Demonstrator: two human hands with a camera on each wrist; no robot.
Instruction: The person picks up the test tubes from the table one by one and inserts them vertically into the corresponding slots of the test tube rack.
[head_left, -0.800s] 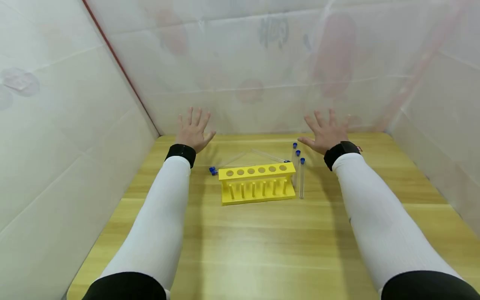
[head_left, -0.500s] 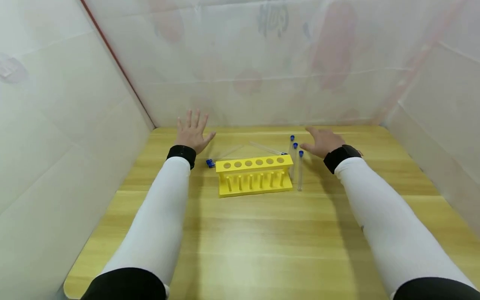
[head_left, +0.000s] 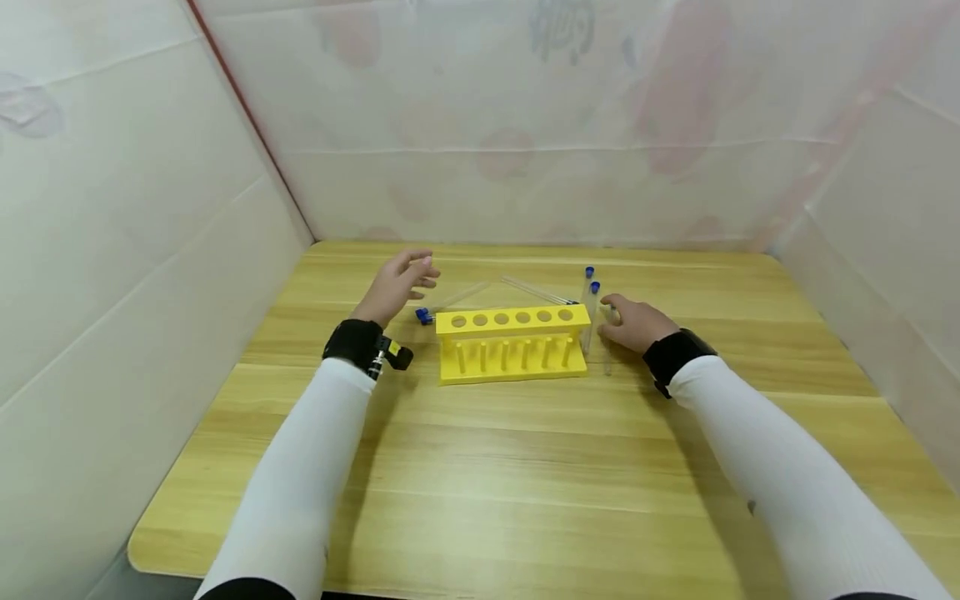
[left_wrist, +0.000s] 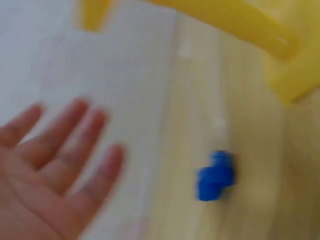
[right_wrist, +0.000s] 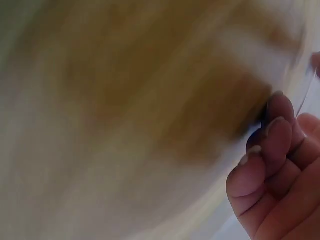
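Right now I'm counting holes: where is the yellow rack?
In the head view the yellow rack stands mid-table, between the left hand and the right hand, with blue-capped tubes beside its right end.

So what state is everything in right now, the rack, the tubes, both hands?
Yellow test tube rack: upright on the table, all six top holes empty.
Tubes right of the rack: lying flat, blue caps on.
Tubes behind the rack: lying flat.
Left hand: fingers relaxed, holding nothing, above the table near a blue cap.
Right hand: fingers curled at a capped tube beside the rack; grip unclear.
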